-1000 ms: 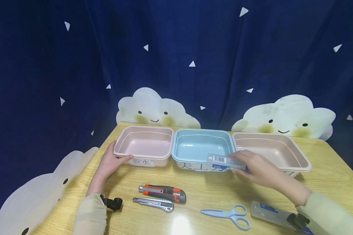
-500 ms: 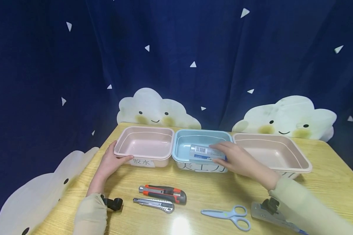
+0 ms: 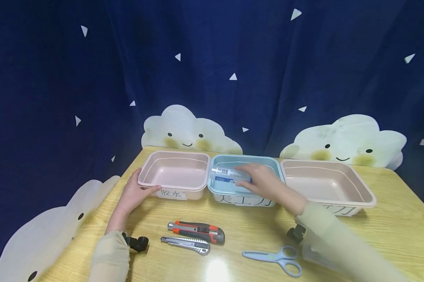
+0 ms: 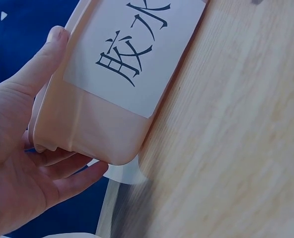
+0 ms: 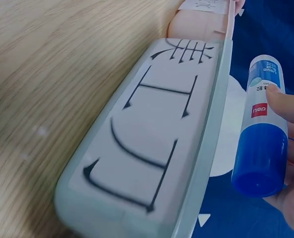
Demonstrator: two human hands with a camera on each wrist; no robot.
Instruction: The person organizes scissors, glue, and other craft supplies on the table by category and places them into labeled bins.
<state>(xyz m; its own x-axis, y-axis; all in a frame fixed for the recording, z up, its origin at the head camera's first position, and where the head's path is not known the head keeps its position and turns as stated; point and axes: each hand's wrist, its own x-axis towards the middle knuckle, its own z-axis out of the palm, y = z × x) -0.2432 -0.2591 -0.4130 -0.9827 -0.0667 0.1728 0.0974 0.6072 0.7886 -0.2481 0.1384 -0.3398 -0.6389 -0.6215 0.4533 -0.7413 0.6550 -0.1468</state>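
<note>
My right hand [image 3: 259, 179] holds a clear bottle of liquid glue [image 3: 229, 175] over the blue bin [image 3: 245, 199]. The right wrist view shows the glue's blue cap [image 5: 258, 158] and red logo, with the thumb pressed on its label. My left hand [image 3: 132, 194] grips the near left corner of the pink bin [image 3: 174, 186]. Up close, its thumb lies along the front rim beside the paper label [image 4: 132, 54], and the other fingers reach round the end wall.
A beige bin [image 3: 328, 201] stands at right in the row. Nearer lie a red-and-black utility knife [image 3: 198, 232], a silver utility knife [image 3: 186, 244] and blue scissors [image 3: 273, 257]. Another clear bottle [image 3: 316, 256] is mostly hidden under the right sleeve.
My right hand has carried the glue leftward, from the blue bin's front right corner to over its left part. The left hand stays on the pink bin.
</note>
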